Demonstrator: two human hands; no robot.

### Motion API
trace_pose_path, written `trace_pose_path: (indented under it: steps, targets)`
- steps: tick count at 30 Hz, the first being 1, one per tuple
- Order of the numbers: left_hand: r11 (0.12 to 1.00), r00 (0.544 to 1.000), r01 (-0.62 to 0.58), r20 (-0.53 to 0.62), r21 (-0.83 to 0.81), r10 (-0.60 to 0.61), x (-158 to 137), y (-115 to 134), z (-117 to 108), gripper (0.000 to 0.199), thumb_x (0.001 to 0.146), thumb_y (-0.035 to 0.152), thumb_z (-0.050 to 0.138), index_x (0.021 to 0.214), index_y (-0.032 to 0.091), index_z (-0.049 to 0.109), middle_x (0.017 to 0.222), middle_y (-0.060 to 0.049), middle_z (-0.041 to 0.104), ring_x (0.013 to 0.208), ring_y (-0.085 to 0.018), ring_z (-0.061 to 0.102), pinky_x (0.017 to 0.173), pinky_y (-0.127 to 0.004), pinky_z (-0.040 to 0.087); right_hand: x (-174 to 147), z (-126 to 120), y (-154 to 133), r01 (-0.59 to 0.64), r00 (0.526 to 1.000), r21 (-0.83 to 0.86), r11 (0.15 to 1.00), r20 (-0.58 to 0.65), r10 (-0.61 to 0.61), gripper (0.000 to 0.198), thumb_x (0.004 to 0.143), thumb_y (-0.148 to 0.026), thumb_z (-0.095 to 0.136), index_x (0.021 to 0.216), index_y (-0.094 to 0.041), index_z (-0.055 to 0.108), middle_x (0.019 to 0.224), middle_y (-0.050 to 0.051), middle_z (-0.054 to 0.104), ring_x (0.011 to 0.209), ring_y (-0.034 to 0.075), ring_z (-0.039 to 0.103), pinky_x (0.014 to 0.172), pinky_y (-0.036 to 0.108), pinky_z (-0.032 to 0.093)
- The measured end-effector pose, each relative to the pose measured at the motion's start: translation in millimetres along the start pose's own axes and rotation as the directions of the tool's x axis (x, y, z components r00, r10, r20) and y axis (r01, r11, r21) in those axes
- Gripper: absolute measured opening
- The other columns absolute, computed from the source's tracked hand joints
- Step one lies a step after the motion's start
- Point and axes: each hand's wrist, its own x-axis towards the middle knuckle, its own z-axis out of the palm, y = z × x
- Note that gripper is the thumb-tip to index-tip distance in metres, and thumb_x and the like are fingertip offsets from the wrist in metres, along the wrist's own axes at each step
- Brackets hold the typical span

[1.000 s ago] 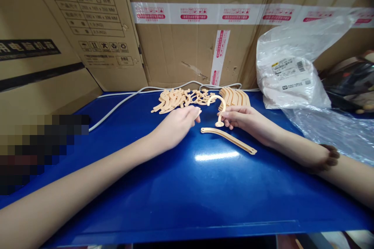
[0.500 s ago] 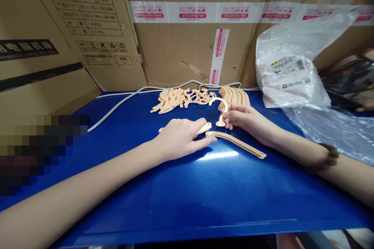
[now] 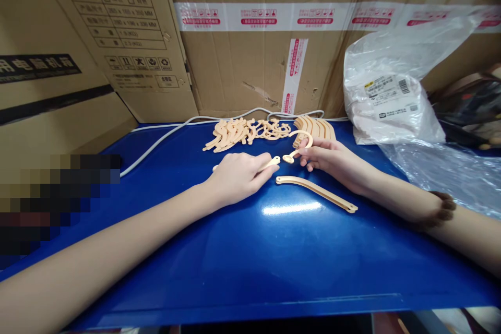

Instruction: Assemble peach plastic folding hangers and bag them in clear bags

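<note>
The left hand (image 3: 241, 178) clasped a beige hanger arm (image 3: 273, 163) in its fingers while the right hand (image 3: 332, 160) pinched a curved hook (image 3: 311, 140).

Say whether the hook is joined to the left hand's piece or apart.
Apart: a narrow strip of blue table shows between the hook in the right hand and the piece in the left hand.
</note>
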Motion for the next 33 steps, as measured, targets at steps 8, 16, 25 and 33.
trace_pose_path:
  steps: [8, 16, 25, 33]
  targets:
    - [1.0, 0.999, -0.008, 0.034, 0.017, 0.007, -1.1, 5.9, -4.6, 0.028, 0.097, 0.034, 0.031, 0.081, 0.021, 0.049, 0.061, 0.001, 0.056, 0.054, -0.016, 0.052, 0.051, -0.027, 0.022, -1.0, 3.9, -4.3, -0.037, 0.998, 0.032, 0.999, -0.057, 0.039, 0.038, 0.066, -0.028, 0.08, 0.099, -0.018, 0.064, 0.083, 0.0, 0.068, 0.068, 0.011, 0.057, 0.062, 0.026, 0.045]
    - [0.994, 0.996, -0.088, -0.012, -0.065, 0.087, -3.0, 3.9, -2.5, 0.028, 0.1, 0.035, 0.03, 0.082, 0.021, 0.047, 0.066, 0.001, 0.059, 0.058, -0.015, 0.053, 0.054, -0.027, 0.029, 0.4, 2.0, -3.6, -0.029, 0.998, 0.064, 0.998, -0.046, 0.032, 0.051, 0.067, -0.024, 0.079, 0.114, -0.02, 0.06, 0.079, -0.002, 0.067, 0.066, 0.011, 0.058, 0.064, 0.027, 0.046]
    - [0.966, 0.967, -0.234, -0.125, -0.109, 0.22, -3.0, 1.5, -0.4, 0.032, 0.104, 0.031, 0.032, 0.089, 0.017, 0.057, 0.082, -0.004, 0.061, 0.08, -0.019, 0.053, 0.068, -0.03, 0.038, -0.2, -0.2, 0.7, 0.004, 1.0, 0.07, 0.998, -0.011, -0.003, 0.052, 0.067, -0.028, 0.083, 0.113, -0.02, 0.063, 0.083, -0.002, 0.067, 0.074, 0.012, 0.058, 0.065, 0.026, 0.043]
    - [0.949, 0.949, -0.298, -0.145, -0.107, 0.281, -2.9, 0.0, -0.4, 0.03, 0.104, 0.028, 0.033, 0.093, 0.015, 0.058, 0.085, -0.004, 0.062, 0.082, -0.019, 0.052, 0.07, -0.029, 0.04, 0.1, 0.9, -1.5, -0.006, 1.0, 0.042, 0.999, 0.002, 0.006, 0.055, 0.065, -0.03, 0.084, 0.114, -0.02, 0.061, 0.078, -0.003, 0.066, 0.067, 0.01, 0.054, 0.062, 0.026, 0.042]
